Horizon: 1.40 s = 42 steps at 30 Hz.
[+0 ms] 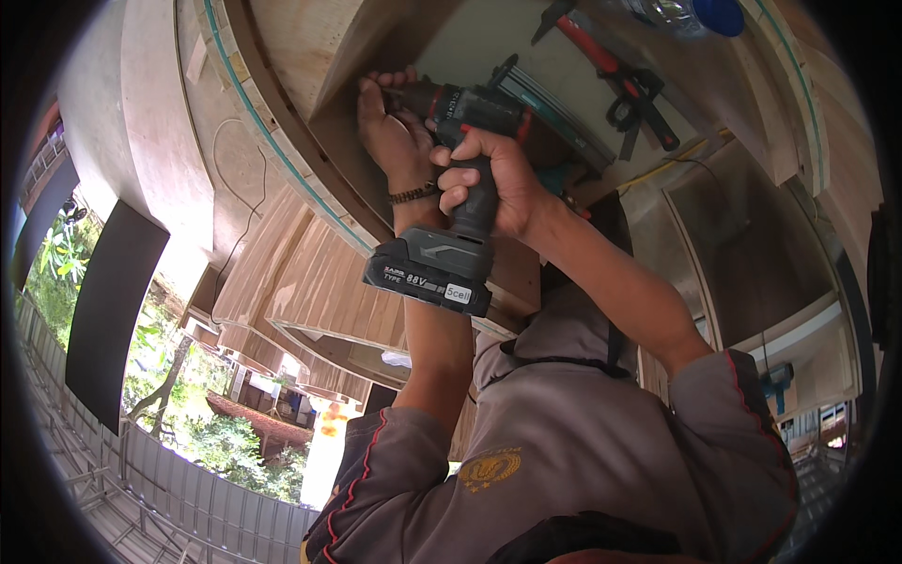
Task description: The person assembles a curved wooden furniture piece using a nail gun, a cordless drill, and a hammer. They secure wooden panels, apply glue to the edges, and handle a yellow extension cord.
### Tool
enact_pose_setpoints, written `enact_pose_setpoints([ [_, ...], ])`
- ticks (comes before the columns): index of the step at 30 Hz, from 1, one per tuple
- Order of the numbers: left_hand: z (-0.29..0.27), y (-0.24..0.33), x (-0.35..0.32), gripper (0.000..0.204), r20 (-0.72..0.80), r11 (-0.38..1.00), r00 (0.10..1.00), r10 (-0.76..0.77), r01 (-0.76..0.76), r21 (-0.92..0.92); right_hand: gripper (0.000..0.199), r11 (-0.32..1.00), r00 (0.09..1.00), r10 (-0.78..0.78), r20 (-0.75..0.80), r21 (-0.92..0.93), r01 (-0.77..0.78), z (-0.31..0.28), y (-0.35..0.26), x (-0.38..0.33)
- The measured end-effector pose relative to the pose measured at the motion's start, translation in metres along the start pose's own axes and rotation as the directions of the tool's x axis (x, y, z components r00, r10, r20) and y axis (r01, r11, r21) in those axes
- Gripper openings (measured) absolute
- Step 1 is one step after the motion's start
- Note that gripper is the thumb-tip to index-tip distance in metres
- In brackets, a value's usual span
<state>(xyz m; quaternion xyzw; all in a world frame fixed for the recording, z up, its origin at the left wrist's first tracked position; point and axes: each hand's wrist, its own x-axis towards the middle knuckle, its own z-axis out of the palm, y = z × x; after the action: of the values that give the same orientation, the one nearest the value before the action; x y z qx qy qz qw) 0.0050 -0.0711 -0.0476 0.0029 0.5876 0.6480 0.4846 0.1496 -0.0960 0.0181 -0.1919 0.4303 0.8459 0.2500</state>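
My right hand (507, 179) is wrapped round the grip of a black cordless drill (481, 110), with a finger near its trigger. The drill's battery pack (427, 271) points down towards me, and its chuck faces left. At the front of the chuck is my left hand (393, 136), palm turned up and fingers curled about the thin bit area, close against a wooden side panel (329, 113). Whatever lies between those fingertips is too small to make out. A beaded bracelet (413, 194) circles my left wrist.
Beyond the drill lie a long metal bar tool (554, 117), a red and black clamp-like tool (625, 85) and a clear bottle with a blue cap (719, 15). A curved wooden rim (268, 122) runs along the left. Slatted curved wood (291, 273) stands below it.
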Motion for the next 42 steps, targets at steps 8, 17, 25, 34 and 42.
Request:
enact_pose_setpoints([
  [8, 0.010, 0.031, -0.047, 0.048, 0.180, 0.976, 0.961, -0.209, 0.192, 0.105, 0.015, 0.999, 0.996, 0.033, -0.088, -0.013, -0.034, 0.007, -0.002, 0.003],
  [17, -0.045, 0.041, -0.178, 0.048, 0.027, 0.840, 0.957, -0.290, 0.241, 0.486, 0.022, 0.996, 0.997, 0.055, -0.055, 0.079, -0.050, 0.003, -0.002, 0.008],
  [25, -0.042, 0.132, -0.228, 0.044, -0.338, 0.836, 0.939, -0.069, 0.240, 0.494, 0.019, 0.999, 0.995, -0.038, -0.097, 0.017, 0.040, 0.014, 0.008, 0.008],
  [34, -0.036, 0.126, -0.082, 0.067, 0.088, 0.559, 0.956, 0.281, -0.238, 0.795, 0.025, 0.999, 0.994, -0.038, -0.101, 0.013, 0.039, 0.011, 0.012, 0.012],
  [42, -0.026, 0.114, -0.070, 0.086, -0.068, 0.564, 0.989, 0.134, -0.019, 0.825, 0.024, 0.998, 0.995, -0.020, -0.093, 0.052, 0.025, 0.000, 0.013, 0.019],
])
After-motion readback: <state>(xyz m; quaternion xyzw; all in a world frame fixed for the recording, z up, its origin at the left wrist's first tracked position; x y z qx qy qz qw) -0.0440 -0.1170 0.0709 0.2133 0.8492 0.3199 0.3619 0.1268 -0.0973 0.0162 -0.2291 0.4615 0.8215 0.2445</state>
